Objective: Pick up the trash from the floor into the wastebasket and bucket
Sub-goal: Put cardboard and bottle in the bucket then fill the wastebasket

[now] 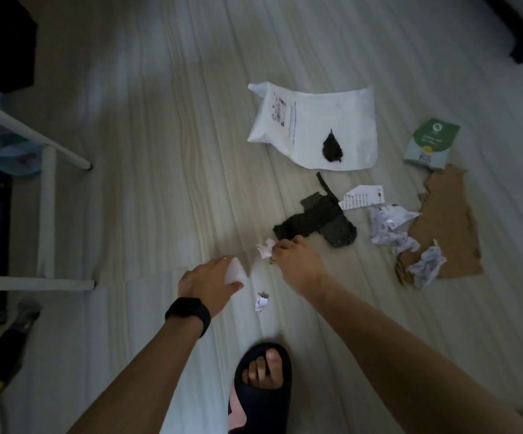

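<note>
above the floor (160,183), right hand (290,260) fingers pinching a crumpled scrap (264,247), left hand (205,278) fingers clamped on a white piece (236,271)

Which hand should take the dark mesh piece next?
Right, likely: right hand is beside the dark mesh piece, though pinching a paper scrap; left hand, holding a white piece, is farther.

**Dim room, pale plank floor**

A pale wood-grain plank floor (147,126) filled the frame under dim light, brighter at upper centre. White furniture legs (48,214) stood at the left edge. Dark furniture (517,29) sat in the upper right corner.
</note>
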Demonstrator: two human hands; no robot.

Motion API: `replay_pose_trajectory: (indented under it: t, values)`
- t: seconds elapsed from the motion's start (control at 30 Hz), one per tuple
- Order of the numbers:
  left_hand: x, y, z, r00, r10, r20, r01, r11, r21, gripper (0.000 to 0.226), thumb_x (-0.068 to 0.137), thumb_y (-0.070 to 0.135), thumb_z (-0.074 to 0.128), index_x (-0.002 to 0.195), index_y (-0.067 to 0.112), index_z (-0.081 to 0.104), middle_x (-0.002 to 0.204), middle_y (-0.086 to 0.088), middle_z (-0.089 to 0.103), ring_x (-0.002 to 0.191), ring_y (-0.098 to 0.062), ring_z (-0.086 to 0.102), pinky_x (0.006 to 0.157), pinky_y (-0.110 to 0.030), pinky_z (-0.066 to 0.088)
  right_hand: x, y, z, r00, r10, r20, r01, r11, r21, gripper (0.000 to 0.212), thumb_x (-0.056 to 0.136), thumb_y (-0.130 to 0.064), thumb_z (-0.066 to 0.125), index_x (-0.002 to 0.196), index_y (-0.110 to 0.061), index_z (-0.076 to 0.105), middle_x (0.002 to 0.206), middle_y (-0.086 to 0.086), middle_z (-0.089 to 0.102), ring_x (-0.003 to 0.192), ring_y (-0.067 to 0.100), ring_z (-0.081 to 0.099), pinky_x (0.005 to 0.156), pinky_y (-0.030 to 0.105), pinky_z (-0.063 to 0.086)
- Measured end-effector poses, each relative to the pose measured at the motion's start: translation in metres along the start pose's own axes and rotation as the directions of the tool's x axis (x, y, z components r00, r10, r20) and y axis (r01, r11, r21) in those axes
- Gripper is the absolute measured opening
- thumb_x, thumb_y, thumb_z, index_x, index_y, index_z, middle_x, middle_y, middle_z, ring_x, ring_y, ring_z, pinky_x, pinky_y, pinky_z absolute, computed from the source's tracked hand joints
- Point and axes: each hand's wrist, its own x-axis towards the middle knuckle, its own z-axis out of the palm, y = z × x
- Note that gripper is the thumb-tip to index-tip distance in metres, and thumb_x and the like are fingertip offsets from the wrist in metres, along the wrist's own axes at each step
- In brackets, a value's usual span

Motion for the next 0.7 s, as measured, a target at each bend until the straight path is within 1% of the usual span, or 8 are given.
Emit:
replay_pose_trajectory:
  t: [0.1,0.17,0.3,0.4,0.47,0.57,0.6,0.7]
  values:
    - [-0.005,0.018,-0.016,0.998,0.051,0.043,-0.052,0.998,0.031,0.065,0.092,0.056,0.055,0.147,0.028,0.036,0.143,0.003,0.051,0.126,-0.019,0.052,0.102,-0.033,0.043,-0.038,0.008,0.004,0.998,0.055,-0.015,-0.055,0.998,0.011,0.040,0.099,-0.014,0.049,0.139,-0.018,0.054,0.116,0.011,0.063,0.104,0.033,0.059,0.080,0.035,0.046]
    - [-0.011,0.048,-0.031,0.992,0.127,0.026,-0.128,0.990,0.051,0.064,0.092,0.056,0.057,0.145,0.027,0.037,0.141,0.002,0.053,0.125,-0.020,0.053,0.100,-0.032,0.043,-0.073,0.031,-0.003,0.998,0.041,-0.051,-0.037,0.995,0.090,0.044,0.097,-0.016,0.054,0.141,-0.022,0.055,0.104,0.015,0.067,0.092,0.036,0.064,0.071,0.034,0.047]
    - [-0.026,0.142,-0.063,0.940,0.342,0.005,-0.339,0.928,0.157,0.066,0.090,0.058,0.057,0.145,0.027,0.037,0.138,0.000,0.055,0.121,-0.023,0.055,0.096,-0.035,0.045,-0.156,0.093,-0.036,0.982,0.165,0.094,-0.181,0.963,0.199,0.021,0.098,-0.025,0.057,0.116,-0.022,0.068,0.109,0.008,0.066,0.101,0.029,0.064,0.081,0.030,0.046]
    - [-0.045,0.243,-0.071,0.848,0.530,0.031,-0.524,0.826,0.210,0.065,0.089,0.059,0.058,0.142,0.027,0.040,0.137,-0.001,0.055,0.121,-0.025,0.055,0.094,-0.036,0.045,-0.237,0.138,-0.060,0.921,0.390,0.012,-0.370,0.863,0.344,0.015,0.095,-0.023,0.058,0.106,-0.026,0.069,0.105,0.000,0.069,0.098,0.022,0.065,0.078,0.027,0.043]
    - [-0.063,0.308,-0.063,0.768,0.639,0.037,-0.630,0.745,0.220,0.062,0.087,0.058,0.059,0.138,0.026,0.043,0.132,-0.002,0.058,0.118,-0.027,0.056,0.095,-0.039,0.047,-0.293,0.160,-0.071,0.823,0.563,-0.075,-0.478,0.757,0.446,0.014,0.093,-0.025,0.061,0.105,-0.029,0.068,0.101,-0.006,0.071,0.093,0.017,0.066,0.078,0.028,0.047]
    - [-0.100,0.400,-0.037,0.669,0.740,0.072,-0.734,0.642,0.221,0.062,0.088,0.058,0.057,0.138,0.025,0.041,0.131,-0.004,0.058,0.112,-0.031,0.058,0.090,-0.043,0.051,-0.380,0.184,-0.072,0.551,0.813,-0.189,-0.521,0.512,0.683,0.022,0.091,-0.026,0.067,0.112,-0.032,0.063,0.093,-0.017,0.071,0.082,0.004,0.065,0.077,0.024,0.050]
    - [-0.121,0.438,-0.019,0.600,0.794,0.102,-0.792,0.570,0.219,0.063,0.089,0.058,0.056,0.139,0.025,0.039,0.132,-0.004,0.057,0.112,-0.032,0.058,0.089,-0.043,0.051,-0.419,0.190,-0.066,0.427,0.881,-0.203,-0.506,0.418,0.754,0.023,0.093,-0.027,0.067,0.114,-0.033,0.060,0.091,-0.018,0.069,0.078,0.002,0.065,0.073,0.021,0.050]
    - [-0.166,0.512,0.024,0.456,0.877,0.148,-0.882,0.425,0.202,0.062,0.090,0.055,0.056,0.142,0.026,0.036,0.139,-0.001,0.053,0.118,-0.032,0.056,0.092,-0.041,0.049,-0.498,0.201,-0.046,0.137,0.971,-0.194,-0.470,0.236,0.851,0.025,0.095,-0.035,0.065,0.117,-0.037,0.054,0.089,-0.021,0.060,0.074,0.000,0.063,0.066,0.017,0.048]
